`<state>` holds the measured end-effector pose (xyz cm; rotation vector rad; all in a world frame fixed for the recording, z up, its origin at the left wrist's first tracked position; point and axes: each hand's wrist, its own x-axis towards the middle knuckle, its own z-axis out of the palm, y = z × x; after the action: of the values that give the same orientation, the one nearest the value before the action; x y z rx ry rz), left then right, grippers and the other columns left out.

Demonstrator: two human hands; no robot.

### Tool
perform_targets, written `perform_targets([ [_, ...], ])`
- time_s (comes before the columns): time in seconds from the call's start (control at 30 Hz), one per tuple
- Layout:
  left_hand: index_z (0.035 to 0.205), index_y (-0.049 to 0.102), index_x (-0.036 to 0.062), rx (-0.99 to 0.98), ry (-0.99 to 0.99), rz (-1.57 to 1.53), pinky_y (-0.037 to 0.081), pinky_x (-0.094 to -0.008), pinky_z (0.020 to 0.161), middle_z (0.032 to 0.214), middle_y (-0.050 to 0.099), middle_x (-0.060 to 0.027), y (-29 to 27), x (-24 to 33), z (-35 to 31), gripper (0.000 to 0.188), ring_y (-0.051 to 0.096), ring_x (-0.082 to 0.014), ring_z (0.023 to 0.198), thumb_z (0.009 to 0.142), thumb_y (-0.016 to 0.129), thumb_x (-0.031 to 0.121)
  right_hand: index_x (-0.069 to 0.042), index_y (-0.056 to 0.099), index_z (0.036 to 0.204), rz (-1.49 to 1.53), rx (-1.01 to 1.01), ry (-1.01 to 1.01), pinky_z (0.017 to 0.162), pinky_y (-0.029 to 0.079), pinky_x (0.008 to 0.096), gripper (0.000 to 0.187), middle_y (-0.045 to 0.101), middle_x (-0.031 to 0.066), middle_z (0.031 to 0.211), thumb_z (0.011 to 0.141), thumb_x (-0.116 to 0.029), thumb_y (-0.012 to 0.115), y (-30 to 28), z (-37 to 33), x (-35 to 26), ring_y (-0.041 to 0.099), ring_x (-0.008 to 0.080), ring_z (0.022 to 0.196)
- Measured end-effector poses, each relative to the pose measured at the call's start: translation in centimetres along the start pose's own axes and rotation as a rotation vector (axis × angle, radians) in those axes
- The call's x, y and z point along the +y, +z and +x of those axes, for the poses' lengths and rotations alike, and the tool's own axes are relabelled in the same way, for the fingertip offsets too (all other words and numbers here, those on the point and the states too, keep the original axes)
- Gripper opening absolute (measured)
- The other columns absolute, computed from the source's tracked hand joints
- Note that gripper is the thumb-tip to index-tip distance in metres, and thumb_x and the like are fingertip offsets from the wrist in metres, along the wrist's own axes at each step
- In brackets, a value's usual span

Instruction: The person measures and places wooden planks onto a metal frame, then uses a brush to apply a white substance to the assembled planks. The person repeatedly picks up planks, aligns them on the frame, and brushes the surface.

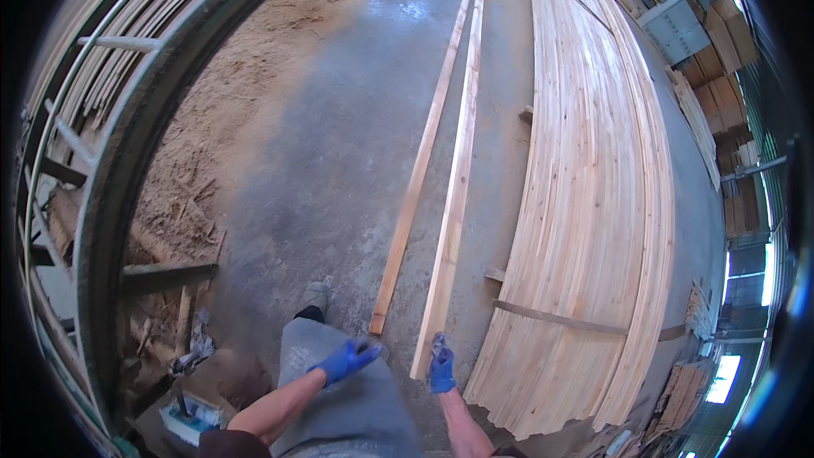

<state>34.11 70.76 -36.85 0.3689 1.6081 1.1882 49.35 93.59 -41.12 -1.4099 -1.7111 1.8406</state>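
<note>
Two long, narrow wooden planks run away from me over the concrete floor. My right hand (pixel 442 366), in a blue glove, is closed on the right edge of the right plank (pixel 451 246), close to its near end. The left plank (pixel 413 195) lies beside it, with its near end by my leg. Also in a blue glove, my left hand (pixel 348 360) hovers over my grey-clad leg, its fingers stretched toward the left plank's end. It holds nothing I can see, and its fingers are slightly blurred.
A wide stack of pale boards (pixel 585 203) lies on the right, with a strap (pixel 560 317) across it. A dark metal frame (pixel 110 195) curves up the left side, with sawdust (pixel 182 170) behind it. A white cabinet (pixel 674 25) and cardboard boxes (pixel 731 30) stand at the far right.
</note>
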Motion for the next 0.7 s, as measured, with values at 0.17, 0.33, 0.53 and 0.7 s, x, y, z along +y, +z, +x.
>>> perform_targets([
  [0.17,0.111,0.063,0.0044,0.151,0.010,-0.456,0.047,-0.0294,0.063,0.083,0.057,-0.0021,-5.1,13.2,1.4,0.042,0.052,-0.0110,0.071,0.098,0.059,0.044,0.004,0.062,0.124,0.073,-0.267,0.247,0.083,0.047,0.0254,0.043,0.060,-0.0019,0.106,0.107,-0.032,0.045,7.3,-6.0,-1.4,0.052,0.0067,0.095],
  [0.33,0.122,0.060,0.0019,-0.003,-0.056,-0.780,0.056,-0.0329,0.071,0.093,0.067,-0.0096,-12.6,20.8,-3.7,0.049,0.065,-0.0187,0.075,0.095,0.063,0.043,-0.005,0.064,0.116,0.138,-0.267,0.133,0.074,0.049,0.0295,0.045,0.061,0.0009,0.096,0.106,-0.044,0.044,17.9,-14.7,-10.7,0.054,0.0097,0.083],
  [0.53,0.131,0.055,-0.0014,-0.197,-0.079,-1.048,0.057,-0.0318,0.071,0.096,0.068,-0.0121,-22.2,19.5,-15.8,0.063,0.068,-0.0213,0.078,0.091,0.065,0.046,-0.002,0.066,0.109,-0.097,-1.245,0.583,0.075,0.055,0.0304,0.026,0.070,0.0107,0.098,0.096,-0.021,0.054,22.2,-13.5,-26.1,0.069,0.0177,0.084],
  [0.7,0.124,0.058,-0.0041,-0.183,-0.182,-1.021,0.059,-0.0366,0.076,0.101,0.070,-0.0189,-24.9,16.1,-24.0,0.073,0.071,-0.0257,0.082,0.092,0.057,0.061,-0.010,0.054,0.130,-0.188,-1.248,-0.027,0.091,0.054,0.0453,0.048,0.063,0.0092,0.124,0.104,-0.046,0.038,30.6,-2.5,-27.9,0.063,0.0267,0.106],
])
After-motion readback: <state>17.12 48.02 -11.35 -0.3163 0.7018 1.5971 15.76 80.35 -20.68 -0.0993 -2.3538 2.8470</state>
